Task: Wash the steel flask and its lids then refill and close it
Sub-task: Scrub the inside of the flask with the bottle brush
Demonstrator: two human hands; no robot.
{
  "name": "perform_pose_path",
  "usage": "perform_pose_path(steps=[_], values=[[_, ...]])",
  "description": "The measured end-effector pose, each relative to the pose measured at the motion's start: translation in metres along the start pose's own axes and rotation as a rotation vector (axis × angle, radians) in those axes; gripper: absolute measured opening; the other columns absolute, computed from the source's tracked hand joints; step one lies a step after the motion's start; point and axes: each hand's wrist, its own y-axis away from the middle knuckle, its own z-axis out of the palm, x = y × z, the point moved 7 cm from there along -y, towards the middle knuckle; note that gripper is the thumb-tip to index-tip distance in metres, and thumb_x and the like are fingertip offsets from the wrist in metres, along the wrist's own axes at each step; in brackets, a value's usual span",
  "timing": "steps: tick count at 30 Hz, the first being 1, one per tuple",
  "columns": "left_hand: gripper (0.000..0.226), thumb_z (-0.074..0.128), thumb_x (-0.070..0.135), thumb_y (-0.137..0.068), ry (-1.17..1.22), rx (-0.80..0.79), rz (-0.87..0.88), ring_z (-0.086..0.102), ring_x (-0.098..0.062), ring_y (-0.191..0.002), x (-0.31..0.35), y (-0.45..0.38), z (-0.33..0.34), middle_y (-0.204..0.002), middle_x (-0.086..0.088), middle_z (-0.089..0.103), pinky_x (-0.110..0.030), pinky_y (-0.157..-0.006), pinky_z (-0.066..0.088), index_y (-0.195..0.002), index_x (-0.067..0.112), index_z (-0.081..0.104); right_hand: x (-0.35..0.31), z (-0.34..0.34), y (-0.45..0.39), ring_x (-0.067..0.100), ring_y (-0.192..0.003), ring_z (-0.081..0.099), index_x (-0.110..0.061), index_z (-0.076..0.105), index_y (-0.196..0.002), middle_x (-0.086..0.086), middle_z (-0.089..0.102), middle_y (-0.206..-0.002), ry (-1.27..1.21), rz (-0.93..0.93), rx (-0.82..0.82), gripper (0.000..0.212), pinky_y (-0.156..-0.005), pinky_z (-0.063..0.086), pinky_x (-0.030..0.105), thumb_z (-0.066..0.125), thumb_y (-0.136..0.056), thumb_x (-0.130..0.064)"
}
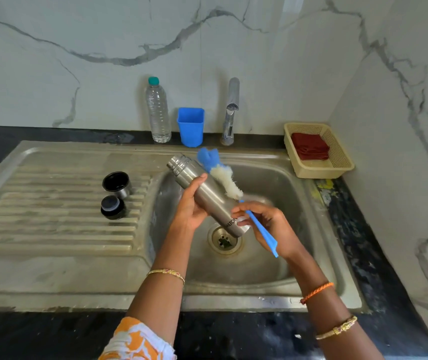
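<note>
One brushed-steel cylindrical flask (206,194), held over sink basin (272,178) in left hand (191,207); long axis slants up-left, open mouth away. Right hand (268,220) pinches blue-handled bottle brush (233,188), lying alongside, outside the mouth.

flask (202,193): silver steel
brush (258,228): blue, white bristles
cup (191,126): blue
basket (318,168): cream
cloth (310,146): dark red
wall (78,61): white, grey veins
sleeve (137,341): orange-white print

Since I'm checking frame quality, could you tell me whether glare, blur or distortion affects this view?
Head view: wide-angle bending curves the sink rim and counter edges; soft daylight, no hard shadows; mild sheen on the flask; brush bristles look slightly soft; both hands sharp enough.
</note>
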Motion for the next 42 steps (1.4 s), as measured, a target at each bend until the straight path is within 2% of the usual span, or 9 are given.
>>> perform_pose_path(steps=[4,7,11,17,23,28,36,38,42], values=[[0.055,0.077,0.024,-0.067,-0.043,0.027,0.038,0.063,-0.025,-0.1,-0.005,-0.001,0.0,-0.105,-0.01,0.069,-0.043,-0.093,0.049,-0.119,0.014,0.06,0.009,-0.005,0.0,0.032,-0.127,0.049,0.0,0.042,-0.137,0.019,0.05,-0.137,-0.185,0.18,-0.289,0.064,-0.102,0.045,0.041,0.067,-0.082,-0.021],[0.072,0.084,0.021,-0.06,0.008,0.098,0.08,0.062,-0.027,-0.104,-0.005,-0.001,-0.007,-0.11,-0.012,0.066,-0.046,-0.102,0.045,-0.127,0.01,0.056,0.016,0.006,0.008,0.021,-0.13,0.048,-0.004,0.041,-0.138,0.008,0.047,-0.142,-0.123,0.356,-0.422,0.061,-0.106,0.041,0.035,0.04,-0.081,0.018],[0.069,0.085,0.018,-0.042,-0.008,0.147,0.198,0.064,-0.019,-0.089,0.004,-0.003,-0.003,-0.094,-0.005,0.066,-0.038,-0.089,0.052,-0.107,0.014,0.062,0.029,-0.007,0.006,0.032,-0.086,0.068,0.008,0.061,-0.108,0.023,0.067,-0.101,-0.559,0.598,0.007,0.035,-0.076,0.058,0.03,0.045,-0.077,0.004],[0.043,0.072,-0.009,-0.068,-0.179,0.25,0.203,0.059,-0.019,-0.082,0.005,0.001,-0.013,-0.089,-0.004,0.061,-0.04,-0.081,0.049,-0.093,0.023,0.055,0.05,-0.02,0.033,0.012,-0.044,0.047,-0.014,0.038,-0.115,0.017,0.061,-0.087,-0.023,0.766,0.211,0.038,-0.042,0.039,0.022,0.041,-0.087,0.011],[0.045,0.075,-0.004,-0.072,-0.281,0.249,0.138,0.063,-0.02,-0.086,-0.001,0.006,-0.019,-0.096,-0.001,0.066,-0.04,-0.069,0.052,-0.102,0.023,0.055,0.006,-0.011,0.02,-0.01,-0.058,0.054,-0.025,0.058,-0.126,-0.007,0.071,-0.086,0.266,0.431,0.238,0.035,-0.058,0.039,0.007,0.048,-0.095,-0.011],[0.051,0.08,-0.003,-0.067,-0.424,0.225,0.187,0.064,-0.013,-0.085,0.012,0.011,-0.011,-0.095,0.004,0.068,-0.037,-0.061,0.054,-0.108,0.019,0.058,-0.005,0.0,0.024,-0.024,-0.074,0.054,-0.02,0.072,-0.101,-0.009,0.071,-0.104,0.337,0.422,0.222,0.021,-0.068,0.036,-0.003,0.053,-0.093,-0.015],[0.048,0.077,-0.007,-0.07,-0.491,0.275,0.24,0.065,-0.02,-0.093,0.025,0.009,-0.016,-0.099,0.001,0.068,-0.039,-0.066,0.057,-0.106,0.02,0.06,-0.03,0.012,0.038,0.003,-0.043,0.046,-0.023,0.058,-0.127,-0.02,0.044,-0.053,0.551,0.257,0.132,0.044,-0.053,0.034,0.008,0.052,-0.09,-0.001],[0.047,0.081,-0.004,-0.067,-0.565,0.198,0.259,0.067,-0.016,-0.09,0.029,0.01,-0.008,-0.093,0.005,0.07,-0.033,-0.061,0.056,-0.097,0.026,0.06,-0.038,0.011,0.028,-0.001,-0.046,0.05,-0.021,0.058,-0.127,-0.015,0.053,-0.058,0.555,0.275,0.129,0.043,-0.057,0.034,0.008,0.052,-0.09,-0.001],[0.046,0.085,-0.004,-0.061,-0.804,0.005,0.269,0.068,-0.011,-0.084,0.024,0.015,0.012,-0.089,0.003,0.071,-0.029,-0.068,0.056,-0.095,0.019,0.063,-0.041,-0.011,-0.015,0.014,-0.11,0.06,-0.016,0.056,-0.13,0.004,0.065,-0.121,0.618,0.331,0.093,0.041,-0.082,0.031,0.003,0.05,-0.091,-0.005]])
